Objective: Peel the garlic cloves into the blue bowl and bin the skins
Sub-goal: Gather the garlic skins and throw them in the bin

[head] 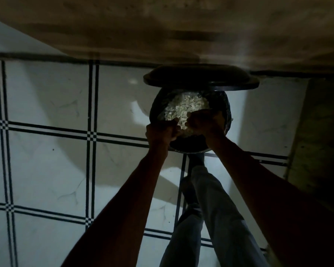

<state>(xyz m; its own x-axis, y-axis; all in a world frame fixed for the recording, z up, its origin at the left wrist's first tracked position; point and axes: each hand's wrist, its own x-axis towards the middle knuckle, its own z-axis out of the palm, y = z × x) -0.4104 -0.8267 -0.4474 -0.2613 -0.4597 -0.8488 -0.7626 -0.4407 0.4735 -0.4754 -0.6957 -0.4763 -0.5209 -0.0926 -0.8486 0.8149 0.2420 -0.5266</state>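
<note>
Head view: both hands' grip on skins [183, 109] unclear over lid-raised bin [189, 145]

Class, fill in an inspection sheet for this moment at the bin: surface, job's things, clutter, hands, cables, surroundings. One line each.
Surface: white tiled floor with dark grid lines, dimly lit.
Job's things: black bin, its lid raised; pale garlic skins piled inside. Blue bowl and cloves not in view.
Clutter: nothing seen.
Hands: left hand and right hand over the bin's mouth, fingers curled; too dark to tell what either holds.
Cables: nothing seen.
Surroundings: brownish wall behind the bin; the person's trouser leg below, foot at the bin's base.
</note>
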